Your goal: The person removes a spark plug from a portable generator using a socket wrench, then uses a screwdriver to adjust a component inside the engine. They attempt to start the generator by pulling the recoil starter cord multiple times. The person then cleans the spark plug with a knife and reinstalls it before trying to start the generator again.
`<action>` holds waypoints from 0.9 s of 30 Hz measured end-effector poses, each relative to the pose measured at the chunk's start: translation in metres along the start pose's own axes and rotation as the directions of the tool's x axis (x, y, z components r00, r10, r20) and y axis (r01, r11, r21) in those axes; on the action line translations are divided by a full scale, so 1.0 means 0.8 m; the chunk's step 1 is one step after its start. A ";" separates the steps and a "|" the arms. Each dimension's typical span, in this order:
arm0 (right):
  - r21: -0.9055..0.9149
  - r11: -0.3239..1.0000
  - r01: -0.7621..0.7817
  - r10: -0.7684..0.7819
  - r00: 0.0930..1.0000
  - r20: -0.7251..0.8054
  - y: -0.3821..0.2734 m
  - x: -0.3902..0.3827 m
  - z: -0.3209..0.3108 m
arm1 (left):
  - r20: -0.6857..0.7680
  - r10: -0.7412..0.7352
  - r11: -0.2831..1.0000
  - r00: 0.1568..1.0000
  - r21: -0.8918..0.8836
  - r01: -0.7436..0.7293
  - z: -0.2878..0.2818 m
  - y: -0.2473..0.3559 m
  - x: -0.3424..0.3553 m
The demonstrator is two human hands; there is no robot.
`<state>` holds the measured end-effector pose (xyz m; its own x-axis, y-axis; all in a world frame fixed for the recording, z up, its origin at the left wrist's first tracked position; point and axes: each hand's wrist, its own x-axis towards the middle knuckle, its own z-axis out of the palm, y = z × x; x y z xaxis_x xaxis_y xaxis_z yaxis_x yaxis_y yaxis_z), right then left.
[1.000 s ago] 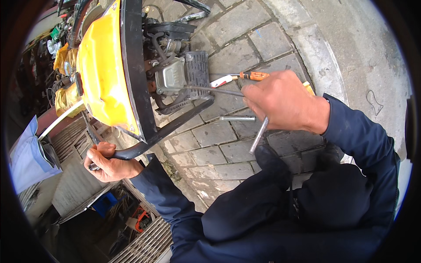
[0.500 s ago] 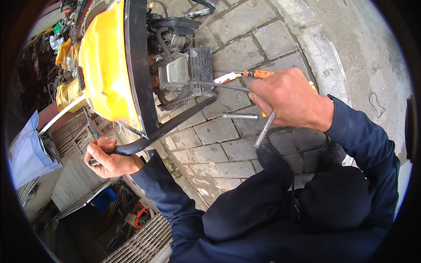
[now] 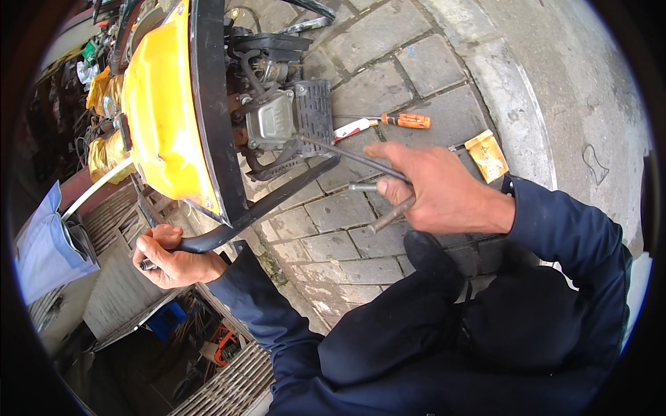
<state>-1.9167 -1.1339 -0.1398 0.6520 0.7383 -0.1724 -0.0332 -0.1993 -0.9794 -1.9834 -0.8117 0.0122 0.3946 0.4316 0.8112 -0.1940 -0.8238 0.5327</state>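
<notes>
My right hand is closed round a bent metal wrench. The wrench's long shaft reaches left to the grey valve cover of a small engine, and its short arm points toward me from under my fingers. Whether the tip sits on a bolt is too small to tell. The engine is inside a black tubular frame beneath a yellow tank. At the frame's near corner, my left hand is closed with a small dark metal cylinder showing between its fingers. That hand rests against the frame tube.
An orange-handled screwdriver and a red-and-white tube lie on the paving beside the engine. A metal pipe piece is partly behind my right hand. A yellow packet lies beyond it. Cluttered goods and yellow bags stand left.
My right hand has moved slightly toward me, swinging the wrench's handle end with it. The screwdriver handle and yellow packet are now uncovered. My left hand has hardly moved.
</notes>
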 end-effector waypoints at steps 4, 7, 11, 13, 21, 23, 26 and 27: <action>0.191 0.982 0.004 0.016 0.995 -0.102 -0.002 -0.009 0.019 | 0.005 0.041 0.999 0.999 -0.023 -0.040 0.000 -0.007 0.001; 0.166 0.986 0.004 0.010 0.997 -0.079 0.003 -0.006 0.014 | 0.036 0.039 0.998 0.999 -0.052 -0.037 -0.005 -0.008 0.003; 0.064 0.997 0.045 -0.043 0.998 -0.034 0.000 -0.004 -0.008 | 0.019 0.019 0.998 1.000 -0.056 -0.018 -0.003 -0.007 0.002; 0.009 0.983 0.182 -0.182 0.982 -0.045 -0.012 -0.015 -0.014 | 0.015 0.022 1.000 1.000 -0.018 -0.022 -0.002 -0.003 0.000; -0.150 0.926 0.348 -0.360 0.931 -0.061 -0.034 0.012 -0.010 | 0.002 0.007 1.000 1.000 0.030 -0.007 0.003 0.000 0.000; -0.064 0.906 0.418 -0.422 0.897 -0.127 -0.032 0.025 -0.006 | -0.003 0.005 0.999 1.000 0.033 -0.005 0.003 -0.002 0.000; -0.050 0.901 0.432 -0.435 0.890 -0.139 -0.028 0.027 -0.002 | 0.006 0.010 1.000 1.000 0.012 -0.010 -0.002 -0.005 0.001; -0.041 0.905 0.423 -0.425 0.894 -0.144 -0.027 0.027 -0.001 | 0.023 0.015 1.000 1.000 -0.011 -0.015 -0.004 -0.006 0.003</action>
<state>-1.9015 -1.1143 -0.1222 0.7062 0.6516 0.2770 0.2771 0.1057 -0.9550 -1.9846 -0.8055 0.0121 0.4120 0.4106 0.8134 -0.2094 -0.8262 0.5231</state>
